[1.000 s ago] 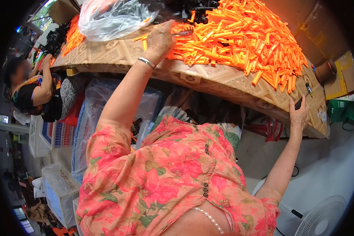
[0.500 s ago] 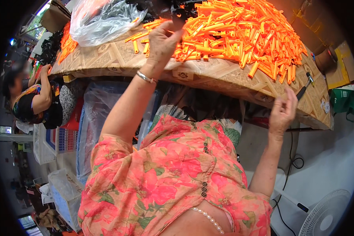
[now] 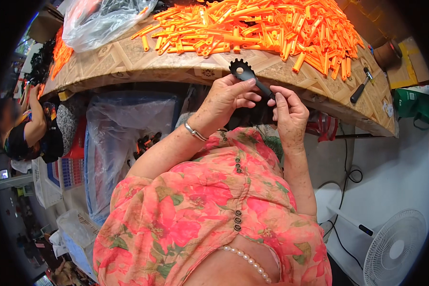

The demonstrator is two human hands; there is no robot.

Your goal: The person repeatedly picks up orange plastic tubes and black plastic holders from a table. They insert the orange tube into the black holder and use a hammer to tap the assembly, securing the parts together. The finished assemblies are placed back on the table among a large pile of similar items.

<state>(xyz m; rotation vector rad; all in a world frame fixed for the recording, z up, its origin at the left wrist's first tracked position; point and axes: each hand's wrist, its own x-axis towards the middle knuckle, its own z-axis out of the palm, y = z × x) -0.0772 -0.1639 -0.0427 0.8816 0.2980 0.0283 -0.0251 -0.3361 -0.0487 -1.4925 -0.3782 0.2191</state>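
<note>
A black plastic spoon head (image 3: 244, 71) with a toothed round rim sits between both my hands, just below the table's front edge (image 3: 176, 76). My left hand (image 3: 226, 95) grips it near the head, a silver bracelet on the wrist. My right hand (image 3: 288, 112) pinches the lower end of its black stem. A large heap of orange plastic handles (image 3: 271, 26) covers the patterned tabletop beyond my hands.
A clear plastic bag (image 3: 100, 21) lies on the table's left. A hammer (image 3: 360, 86) rests near the right edge. Under the table stands a big bag with black parts (image 3: 114, 138). Another person (image 3: 26, 128) sits at left. A white fan (image 3: 395, 248) stands on the floor at lower right.
My left hand came back from the orange heap with the black piece. My right hand left the table's edge and joined it in front of my chest.
</note>
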